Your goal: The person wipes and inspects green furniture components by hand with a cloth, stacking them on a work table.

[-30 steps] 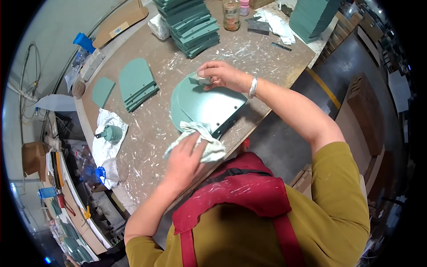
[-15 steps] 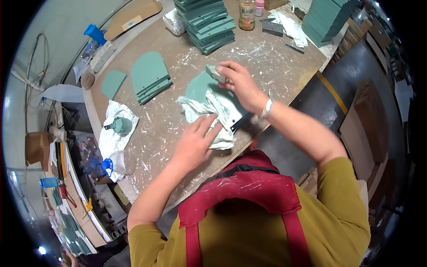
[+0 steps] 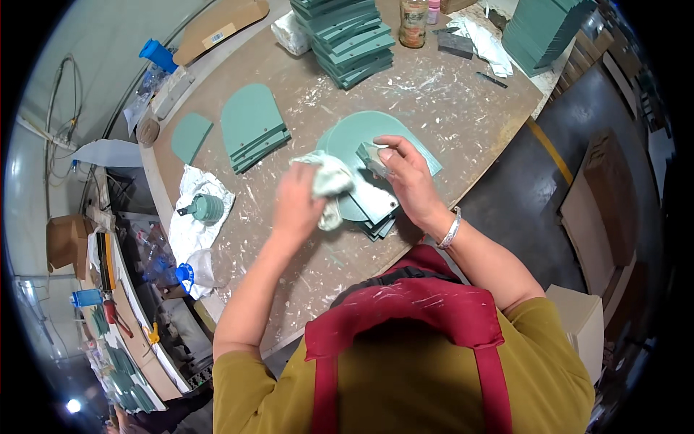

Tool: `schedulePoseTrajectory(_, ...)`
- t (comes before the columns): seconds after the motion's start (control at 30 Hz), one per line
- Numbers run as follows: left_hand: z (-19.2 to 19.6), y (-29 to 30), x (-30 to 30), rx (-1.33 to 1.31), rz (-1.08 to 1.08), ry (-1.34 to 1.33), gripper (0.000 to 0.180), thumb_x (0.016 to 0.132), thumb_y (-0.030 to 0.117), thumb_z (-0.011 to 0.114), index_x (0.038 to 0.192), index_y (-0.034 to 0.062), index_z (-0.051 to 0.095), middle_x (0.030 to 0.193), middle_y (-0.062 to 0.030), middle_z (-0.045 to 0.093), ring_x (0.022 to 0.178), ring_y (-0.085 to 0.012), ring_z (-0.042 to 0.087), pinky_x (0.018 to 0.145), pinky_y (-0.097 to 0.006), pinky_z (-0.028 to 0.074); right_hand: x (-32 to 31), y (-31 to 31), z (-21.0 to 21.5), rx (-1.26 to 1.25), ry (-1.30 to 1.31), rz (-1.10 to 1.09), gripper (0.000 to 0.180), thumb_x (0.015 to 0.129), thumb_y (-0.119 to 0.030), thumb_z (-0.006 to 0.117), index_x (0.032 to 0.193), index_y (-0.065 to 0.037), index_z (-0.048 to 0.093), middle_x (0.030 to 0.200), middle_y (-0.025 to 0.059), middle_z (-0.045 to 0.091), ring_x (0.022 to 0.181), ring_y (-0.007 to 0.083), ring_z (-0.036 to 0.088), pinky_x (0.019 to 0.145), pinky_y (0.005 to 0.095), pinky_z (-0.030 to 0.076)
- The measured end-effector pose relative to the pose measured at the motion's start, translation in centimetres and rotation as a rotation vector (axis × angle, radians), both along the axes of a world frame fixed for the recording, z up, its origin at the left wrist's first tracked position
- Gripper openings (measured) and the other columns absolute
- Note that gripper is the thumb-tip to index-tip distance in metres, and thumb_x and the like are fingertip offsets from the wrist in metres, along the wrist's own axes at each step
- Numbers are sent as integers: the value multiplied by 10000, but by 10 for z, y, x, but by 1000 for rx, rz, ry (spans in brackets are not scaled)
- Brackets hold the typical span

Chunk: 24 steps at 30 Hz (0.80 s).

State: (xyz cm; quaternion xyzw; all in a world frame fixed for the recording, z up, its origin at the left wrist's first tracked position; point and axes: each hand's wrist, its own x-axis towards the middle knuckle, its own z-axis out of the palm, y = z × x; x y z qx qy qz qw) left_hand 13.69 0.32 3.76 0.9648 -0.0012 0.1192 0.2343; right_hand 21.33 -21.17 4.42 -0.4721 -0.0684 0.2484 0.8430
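Note:
Several green round-ended panels lie fanned in a small pile before me at the table's near edge. Over the pile's left side my left hand grips a crumpled whitish-green rag, partly smeared by motion. Above the panels my right hand pinches a small block with a green face and a pale upper part; its exact kind I cannot make out. A white patch shows on the top panel below the block, close to a dark hole near its straight end.
To the left lie a stack of rounded green panels, a single panel and a green container on white cloth. A tall panel pile, glass jar, dark grey block and pen stand or lie farther back.
My left hand has lifted the rag off the panels and moved left. My right hand, still holding the block, has come nearer to me, uncovering more of the panels.

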Motion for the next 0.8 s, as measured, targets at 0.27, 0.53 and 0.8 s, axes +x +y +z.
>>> schedulePoseTrajectory(0.27,-14,-4,24,84,-36,-133,441,662,67,760,1066,46,584,1100,-162,574,1035,-368,574,852,-472,479,-2,1,2,64,57,-24,349,978,-158,579,1287,-14,504,1012,18,578,936,93,546,857,253,430)
schedulePoseTrajectory(0.53,-21,13,74,-85,46,-106,464,743,24,695,1188,38,566,1141,-206,602,1090,-406,578,917,-467,483,0,-5,-5,-80,-77,80,342,970,-228,593,1251,-33,564,944,-19,506,881,68,476,793,239,391)
schedulePoseTrajectory(0.8,-25,21,87,27,75,-8,480,757,77,686,1213,21,548,1141,-214,608,1103,-407,571,926,-472,482,1,-5,-5,-78,-122,116,295,976,-117,626,1237,5,562,1028,6,593,944,60,559,851,218,457)
